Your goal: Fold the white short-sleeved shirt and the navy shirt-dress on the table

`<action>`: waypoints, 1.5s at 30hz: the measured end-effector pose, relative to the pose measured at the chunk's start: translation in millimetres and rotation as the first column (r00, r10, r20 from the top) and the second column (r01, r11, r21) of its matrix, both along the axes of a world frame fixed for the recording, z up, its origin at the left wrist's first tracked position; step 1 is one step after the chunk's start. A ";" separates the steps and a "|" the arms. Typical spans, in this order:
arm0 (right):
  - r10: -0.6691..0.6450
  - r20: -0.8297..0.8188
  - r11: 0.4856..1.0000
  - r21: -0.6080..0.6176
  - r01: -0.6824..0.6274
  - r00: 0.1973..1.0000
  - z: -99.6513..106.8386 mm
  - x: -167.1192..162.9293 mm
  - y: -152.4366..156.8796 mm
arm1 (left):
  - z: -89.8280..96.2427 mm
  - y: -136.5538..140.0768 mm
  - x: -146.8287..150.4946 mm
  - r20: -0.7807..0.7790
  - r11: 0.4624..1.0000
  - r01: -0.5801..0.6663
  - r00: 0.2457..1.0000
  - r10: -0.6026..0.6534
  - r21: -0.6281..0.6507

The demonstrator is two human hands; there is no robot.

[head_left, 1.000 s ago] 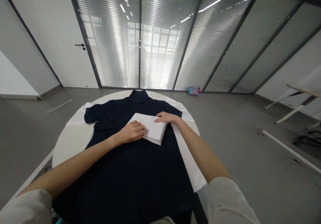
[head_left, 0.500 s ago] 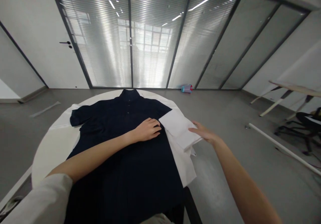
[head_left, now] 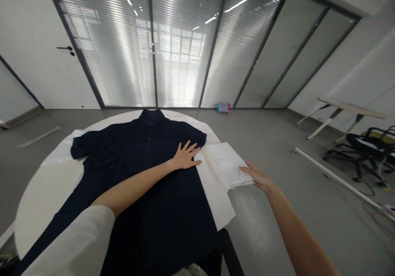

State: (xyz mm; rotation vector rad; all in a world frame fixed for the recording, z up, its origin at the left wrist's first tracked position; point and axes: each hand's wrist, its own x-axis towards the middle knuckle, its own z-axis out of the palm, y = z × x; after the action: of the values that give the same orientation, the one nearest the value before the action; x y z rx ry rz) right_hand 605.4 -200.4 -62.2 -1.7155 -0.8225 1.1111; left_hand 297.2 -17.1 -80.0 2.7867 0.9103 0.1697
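Note:
A dark navy short-sleeved shirt (head_left: 154,202) lies spread on a round white table (head_left: 46,197), its collar toward the far edge. My left hand (head_left: 186,155) rests flat on the shirt's right side with fingers spread, the fingertips and thumb reaching over white cloth at its edge. My right hand (head_left: 257,176) pinches the outer edge of a folded white cloth (head_left: 230,162) at the table's right rim. More white cloth (head_left: 217,204) lies under the shirt and hangs toward the near right.
A dark chair part (head_left: 231,251) is close at the near right. On the floor beyond lie a blue and red container (head_left: 224,108) and a white pole (head_left: 336,179). A wooden-topped table (head_left: 352,106) and a black wheeled chair (head_left: 361,148) stand at the right.
My left hand has opened from curled fingers to spread ones. My right hand has drawn the folded white cloth slightly right, away from the shirt. The view has shifted a little.

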 end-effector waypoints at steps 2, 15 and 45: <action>-0.006 0.036 1.000 0.013 0.006 0.999 -3.8 -3.9 5.7 | -2.6 2.6 -0.3 -0.002 1.000 0.002 1.000 -0.002 0.011; 0.113 0.750 0.990 -0.144 -0.005 0.652 -4.9 -24.1 40.8 | -3.0 12.0 4.2 0.025 0.998 -0.053 0.998 0.053 0.019; 0.227 0.826 0.967 -0.254 -0.019 0.516 -4.6 -67.5 68.7 | -1.0 24.2 0.1 0.023 0.995 -0.092 0.996 0.091 0.036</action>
State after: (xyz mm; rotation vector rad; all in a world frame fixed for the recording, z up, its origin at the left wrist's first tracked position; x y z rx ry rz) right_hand 537.9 -131.7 -66.8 -2.4621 -1.4860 0.3447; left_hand 297.3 7.1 -80.9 2.7731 1.0407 0.2325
